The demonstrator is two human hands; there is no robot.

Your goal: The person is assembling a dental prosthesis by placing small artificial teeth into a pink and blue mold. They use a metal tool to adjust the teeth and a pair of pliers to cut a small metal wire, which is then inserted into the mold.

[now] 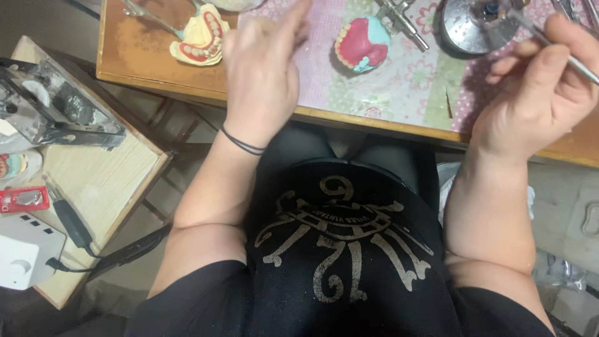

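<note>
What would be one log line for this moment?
left hand: empty, raised over table | right hand: holds metal tool | denture models: on table

Wooden workbench (pixel 137 62) along the top, partly covered by a pink and green floral patchwork mat (pixel 399 81). Lower pale wooden side table (pixel 100 181) at left, crowded with equipment. Grey floor (pixel 564 193) at right. Dim, warm light.
</note>
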